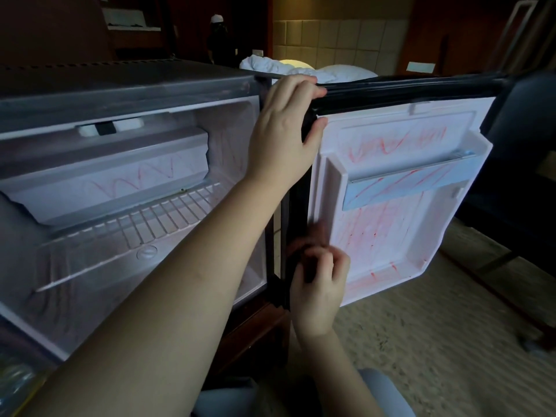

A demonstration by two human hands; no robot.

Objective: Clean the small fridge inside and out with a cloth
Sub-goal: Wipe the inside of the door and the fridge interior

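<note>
The small fridge (120,94) stands open, and its door (391,224) is swung out to the right. Red scribble marks cover the white door lining, the freezer box (114,176) and the inner walls. A wire shelf (156,218) sits below the freezer box. My left hand (282,130) grips the top corner of the door on its hinge side, fingers over the black edge. My right hand (319,284) is lower, at the hinge-side edge of the door, blurred, with its fingers curled. Whether it holds anything I cannot tell. No cloth is in view.
A pale bar (406,185) crosses the door's shelf. The fridge sits on a wooden base (255,326) above beige carpet (436,341). Dark furniture (523,152) stands right of the door. Behind are a bed with white pillows (340,72) and a person (219,40).
</note>
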